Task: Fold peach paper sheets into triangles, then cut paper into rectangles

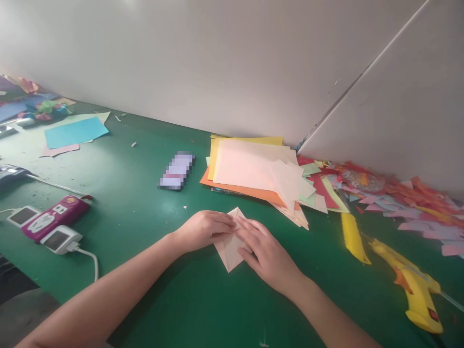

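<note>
A small folded sheet of pale cream paper (231,249) lies on the green table (152,232) in front of me, its points showing above and below my hands. My left hand (203,228) rests on its left side with the fingers curled and pressing the fold. My right hand (264,253) lies flat over its right side, fingers stretched toward the left hand. The fingertips of both hands meet over the paper's middle.
A stack of cream, yellow and orange sheets (253,166) lies just behind. Coloured paper scraps (398,198) spread to the right. A yellow glue gun (413,285) and a yellow strip (353,237) lie at right. A phone (177,170), a power strip (50,222) and blue paper (74,131) sit left.
</note>
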A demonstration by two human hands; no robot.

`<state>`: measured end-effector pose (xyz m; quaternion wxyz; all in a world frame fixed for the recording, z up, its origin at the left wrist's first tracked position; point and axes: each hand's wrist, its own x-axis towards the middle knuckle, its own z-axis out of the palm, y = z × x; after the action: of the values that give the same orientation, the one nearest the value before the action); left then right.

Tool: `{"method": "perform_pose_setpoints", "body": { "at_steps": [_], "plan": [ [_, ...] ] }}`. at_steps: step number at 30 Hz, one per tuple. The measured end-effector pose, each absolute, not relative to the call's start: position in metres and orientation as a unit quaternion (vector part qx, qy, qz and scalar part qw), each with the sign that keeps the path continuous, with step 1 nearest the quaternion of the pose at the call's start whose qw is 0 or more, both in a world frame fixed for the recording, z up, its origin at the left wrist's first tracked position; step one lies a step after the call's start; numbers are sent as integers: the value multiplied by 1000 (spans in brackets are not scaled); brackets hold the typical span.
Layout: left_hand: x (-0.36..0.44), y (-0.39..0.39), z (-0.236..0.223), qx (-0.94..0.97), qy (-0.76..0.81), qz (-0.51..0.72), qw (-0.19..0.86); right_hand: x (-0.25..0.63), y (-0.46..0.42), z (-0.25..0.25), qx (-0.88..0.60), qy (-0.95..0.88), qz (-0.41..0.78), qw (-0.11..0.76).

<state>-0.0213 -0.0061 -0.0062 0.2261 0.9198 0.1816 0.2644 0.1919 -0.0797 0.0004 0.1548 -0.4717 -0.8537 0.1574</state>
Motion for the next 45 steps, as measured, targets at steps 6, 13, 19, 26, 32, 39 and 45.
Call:
{"method": "perform_pose_setpoints", "body": {
  "at_steps": [6,13,19,26,32,39,45],
  "plan": [
    [-21,-7,-2,914,191,253,252,191,-79,0,-468,-858,146,154],
    [-21,-6,3,909,222,241,258,190,-79,0,-463,-862,131,159],
    [-17,-2,9,927,195,214,240,190,-80,0,-466,-861,126,157],
    [-19,0,8,917,272,206,207,190,-80,0,-464,-865,112,153],
    [-16,2,7,926,273,181,188,190,-80,-2,-461,-867,112,152],
    [-11,-7,5,933,290,165,132,189,-80,-1,-462,-865,127,150],
    [-13,-8,-1,944,268,169,97,190,-79,-2,-458,-870,121,138]
  ]
}}
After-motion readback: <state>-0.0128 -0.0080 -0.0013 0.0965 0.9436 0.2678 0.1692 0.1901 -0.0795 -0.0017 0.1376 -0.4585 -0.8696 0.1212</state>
